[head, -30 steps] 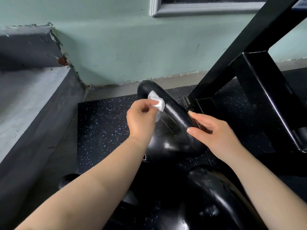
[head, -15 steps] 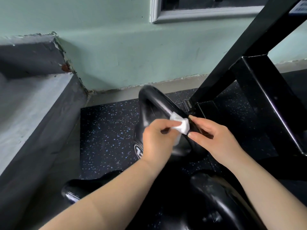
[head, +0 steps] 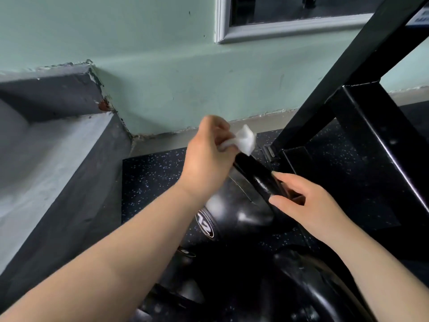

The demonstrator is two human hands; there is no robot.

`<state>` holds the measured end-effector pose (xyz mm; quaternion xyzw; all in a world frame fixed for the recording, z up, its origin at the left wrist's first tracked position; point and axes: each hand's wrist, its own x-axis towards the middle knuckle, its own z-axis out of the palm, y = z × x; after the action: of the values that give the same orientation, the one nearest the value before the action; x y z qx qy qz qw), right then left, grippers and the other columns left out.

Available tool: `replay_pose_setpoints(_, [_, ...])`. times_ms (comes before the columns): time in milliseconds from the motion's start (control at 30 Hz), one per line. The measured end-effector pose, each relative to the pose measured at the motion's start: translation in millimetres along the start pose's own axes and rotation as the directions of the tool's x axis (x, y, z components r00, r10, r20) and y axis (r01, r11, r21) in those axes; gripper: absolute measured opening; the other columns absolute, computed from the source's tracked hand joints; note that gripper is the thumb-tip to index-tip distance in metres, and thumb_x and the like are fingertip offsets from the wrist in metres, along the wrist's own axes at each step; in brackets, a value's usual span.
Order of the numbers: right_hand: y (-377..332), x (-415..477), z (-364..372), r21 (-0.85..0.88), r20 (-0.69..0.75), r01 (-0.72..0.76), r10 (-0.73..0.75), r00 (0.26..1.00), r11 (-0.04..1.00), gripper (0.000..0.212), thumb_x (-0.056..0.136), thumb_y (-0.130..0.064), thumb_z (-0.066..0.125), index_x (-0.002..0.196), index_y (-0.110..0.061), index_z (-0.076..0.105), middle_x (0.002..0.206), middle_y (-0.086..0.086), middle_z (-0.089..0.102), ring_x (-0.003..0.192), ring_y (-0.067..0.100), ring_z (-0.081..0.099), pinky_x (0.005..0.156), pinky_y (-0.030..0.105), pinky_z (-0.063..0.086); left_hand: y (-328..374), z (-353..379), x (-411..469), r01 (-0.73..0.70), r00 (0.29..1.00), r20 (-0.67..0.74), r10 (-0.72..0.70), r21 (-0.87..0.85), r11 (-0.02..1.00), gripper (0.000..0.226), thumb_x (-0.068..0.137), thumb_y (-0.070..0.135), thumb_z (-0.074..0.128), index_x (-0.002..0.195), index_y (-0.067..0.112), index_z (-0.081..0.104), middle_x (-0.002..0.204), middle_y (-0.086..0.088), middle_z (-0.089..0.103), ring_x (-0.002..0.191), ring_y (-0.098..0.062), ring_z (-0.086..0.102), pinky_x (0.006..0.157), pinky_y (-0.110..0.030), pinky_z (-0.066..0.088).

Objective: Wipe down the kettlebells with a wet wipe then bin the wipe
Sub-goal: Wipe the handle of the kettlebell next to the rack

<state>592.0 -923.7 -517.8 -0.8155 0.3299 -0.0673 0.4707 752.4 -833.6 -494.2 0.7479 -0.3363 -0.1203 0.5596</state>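
Note:
A glossy black kettlebell [head: 239, 212] marked "12" stands on the speckled floor mat, its handle [head: 257, 177] pointing up and away. My left hand [head: 206, 156] pinches a crumpled white wet wipe [head: 246, 139] at the top end of the handle. My right hand [head: 308, 205] grips the handle's lower right side, fingers wrapped around it. Another black kettlebell [head: 308, 291] sits nearer to me at the bottom right, partly behind my right forearm.
A black steel rack frame [head: 362, 108] rises diagonally on the right, its foot close beside the handle. A grey concrete ledge [head: 46, 159] runs along the left. A pale green wall [head: 162, 66] stands behind, and another dark weight [head: 176, 289] lies under my left forearm.
My left hand has slid the wipe from the middle of the handle, near my right hand, up to the handle's far end. My right hand keeps its hold.

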Motion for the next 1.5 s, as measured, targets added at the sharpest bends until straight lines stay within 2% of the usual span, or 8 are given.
replay_pose_setpoints(200, [1.1,-2.1,-2.2,-0.039,-0.012,-0.061,0.061,0.998,0.997,0.023,0.070,-0.033,0.068,0.091,-0.037,0.060,0.088,-0.012,0.065,0.090,0.004,0.058,0.084,0.024,0.046,-1.5,8.0,55.3,-0.206,0.888,0.450,-0.097,0.577,0.790,0.033,0.081,0.005,0.040,0.092,0.022,0.066,0.094,0.007,0.068,0.097,-0.022,0.058,0.076,-0.025,0.044])
replay_pose_setpoints(467, [5.3,0.0,-4.0,-0.005,-0.035,-0.093,0.092,0.995,0.996,0.018,0.065,-0.039,0.069,0.078,-0.036,0.056,0.085,-0.013,0.063,0.084,0.004,0.057,0.077,0.026,0.045,2.9,24.8,-2.7,-0.642,0.572,0.769,0.286,0.202,0.739,0.032,0.081,0.024,0.041,0.095,0.018,0.070,0.101,-0.003,0.072,0.096,-0.023,0.064,0.090,-0.033,0.048])
replay_pose_setpoints(833, [6.4,-2.6,-7.1,0.003,-0.059,-0.139,0.139,0.989,0.990,0.048,0.064,-0.036,0.072,0.105,-0.032,0.047,0.089,-0.018,0.056,0.088,0.003,0.053,0.080,0.025,0.044,19.6,42.0,33.3,-0.603,0.695,0.718,-0.028,0.604,0.521,0.033,0.086,0.021,0.036,0.104,0.027,0.063,0.105,-0.003,0.068,0.104,-0.025,0.055,0.080,-0.024,0.027])
replay_pose_setpoints(967, [6.2,-3.4,-6.7,0.046,-0.068,-0.117,0.120,0.990,0.992,0.043,0.063,-0.034,0.075,0.097,-0.033,0.050,0.091,-0.016,0.059,0.086,0.001,0.054,0.077,0.022,0.045,6.9,39.9,-7.6,-0.803,0.494,0.788,0.368,0.251,0.540,0.029,0.077,0.016,0.043,0.085,0.025,0.069,0.089,0.004,0.073,0.088,-0.020,0.067,0.091,-0.028,0.040])
replay_pose_setpoints(1100, [8.2,-2.3,-4.7,0.057,-0.079,-0.081,0.085,0.993,0.995,0.060,0.064,-0.032,0.073,0.116,-0.034,0.042,0.100,-0.012,0.060,0.095,0.002,0.054,0.079,0.019,0.041,-39.0,26.4,-8.8,-0.848,0.513,0.586,0.628,0.230,0.477,0.024,0.079,0.013,0.049,0.087,0.013,0.072,0.093,-0.005,0.074,0.093,-0.020,0.068,0.092,-0.030,0.040])
replay_pose_setpoints(1233, [8.9,-3.0,-5.9,0.050,-0.025,-0.096,0.098,0.995,0.994,0.055,0.069,-0.032,0.070,0.114,-0.040,0.040,0.094,-0.018,0.058,0.093,-0.005,0.051,0.075,0.011,0.036,-53.1,12.9,9.4,-0.645,0.763,0.289,0.578,0.289,0.707,0.030,0.081,0.005,0.042,0.092,0.001,0.069,0.097,-0.017,0.071,0.101,-0.020,0.057,0.097,-0.018,0.036])
replay_pose_setpoints(1367, [10.1,-2.1,-5.1,0.037,-0.011,-0.089,0.090,0.996,0.995,0.033,0.067,-0.034,0.070,0.098,-0.037,0.057,0.100,-0.011,0.064,0.096,0.001,0.057,0.080,0.013,0.042,-56.6,-1.6,46.2,-0.104,0.994,0.011,0.109,0.387,0.916,0.024,0.086,0.013,0.051,0.103,0.011,0.068,0.108,-0.014,0.069,0.100,-0.022,0.063,0.080,-0.015,0.038])
replay_pose_setpoints(1500, [6.8,-0.5,-4.4,0.024,0.002,-0.083,0.083,0.997,0.996,0.015,0.069,-0.030,0.070,0.081,-0.030,0.061,0.085,-0.011,0.065,0.079,-0.004,0.058,0.065,-0.003,0.039,-81.3,-4.5,63.1,0.387,0.922,0.037,-0.386,-0.143,0.911,0.024,0.089,0.012,0.049,0.108,0.007,0.064,0.060,-0.003,0.066,0.043,0.003,0.044,0.042,-0.006,0.033])
